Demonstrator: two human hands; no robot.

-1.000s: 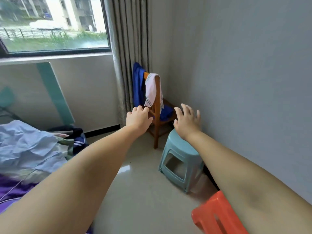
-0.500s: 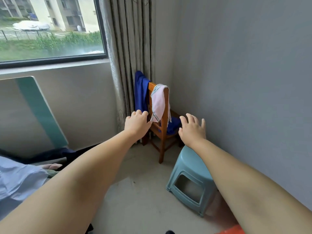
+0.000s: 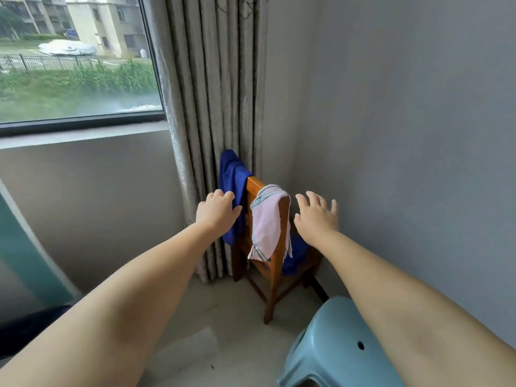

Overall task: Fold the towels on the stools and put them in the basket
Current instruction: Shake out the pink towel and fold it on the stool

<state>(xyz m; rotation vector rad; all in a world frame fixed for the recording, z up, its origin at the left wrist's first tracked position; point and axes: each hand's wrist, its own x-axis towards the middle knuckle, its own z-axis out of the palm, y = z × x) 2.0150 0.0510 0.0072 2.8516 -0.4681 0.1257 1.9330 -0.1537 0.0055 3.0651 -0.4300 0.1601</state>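
Note:
A pink towel with striped edges (image 3: 266, 222) hangs over the back of a wooden chair (image 3: 275, 263) in the room's corner. A blue cloth (image 3: 233, 180) drapes over the chair's far side and onto its seat. My left hand (image 3: 216, 212) reaches forward just left of the pink towel, fingers relaxed, holding nothing. My right hand (image 3: 317, 216) is stretched out just right of the towel, fingers spread, also holding nothing. Neither hand touches the towel. A light blue plastic stool (image 3: 335, 350) stands under my right forearm with nothing on it. No basket is in view.
A grey curtain (image 3: 217, 79) hangs behind the chair beside the window (image 3: 75, 57). The grey wall (image 3: 405, 135) runs along the right. A teal panel (image 3: 25, 255) leans at the left. Pale floor (image 3: 223, 317) lies before the chair.
The view has moved closer to the chair. Both hands have advanced and now flank the pink towel. The orange stool and the bedding have left the frame.

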